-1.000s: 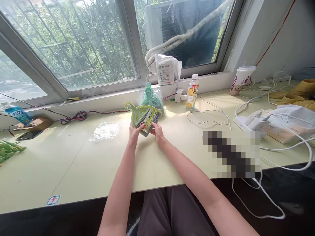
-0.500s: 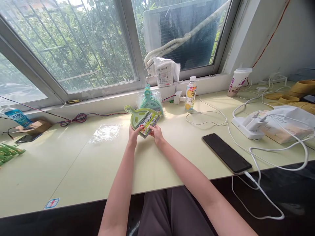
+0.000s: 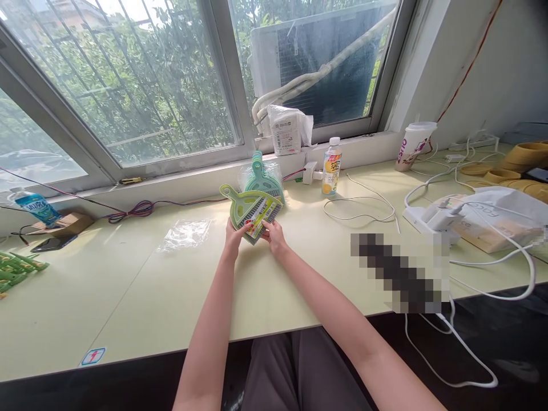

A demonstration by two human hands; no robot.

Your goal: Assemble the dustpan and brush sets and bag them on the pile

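Observation:
A small light-green dustpan point(image 3: 240, 208) is held up at a tilt over the table, its handle pointing to the upper left. Dark bristles and a yellow-and-white printed label point(image 3: 262, 214) show on its front. My left hand point(image 3: 233, 236) grips the lower left side, thumb on the front. On the lower right, my right hand point(image 3: 275, 237) pinches the edge by the label. Right behind stand several teal dustpans point(image 3: 258, 177), nested together against the wall with clear plastic around them. Flat on the table to the left lies a clear plastic bag point(image 3: 185, 234).
A drink bottle point(image 3: 332, 166) and a paper cup point(image 3: 414, 146) stand towards the back right. White cables and a power strip point(image 3: 422, 222) lie on the right, beside a pixelated patch. Another bottle point(image 3: 37, 208) rests at the far left, near green items point(image 3: 19, 267).
The scene sits slightly lower in the view. Both hands keep their hold on the light-green dustpan, which has barely moved. The phone on the right is now hidden by pixelation.

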